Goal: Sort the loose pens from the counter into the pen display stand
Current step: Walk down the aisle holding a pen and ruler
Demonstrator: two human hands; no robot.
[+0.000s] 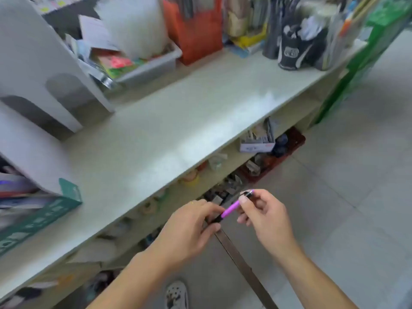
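Head view: the bench (178, 121) was seen beside the white stand (33, 70). The left hand (189, 228) and right hand (265, 215) were clamped on opposite ends of the purple pen (230, 208), held over the floor; a loosened pinch could drop it.

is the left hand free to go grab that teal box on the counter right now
Probably not yet: the left hand pinches the black end of the purple pen, which the right hand also holds. The teal box itself lies unobstructed on the counter.
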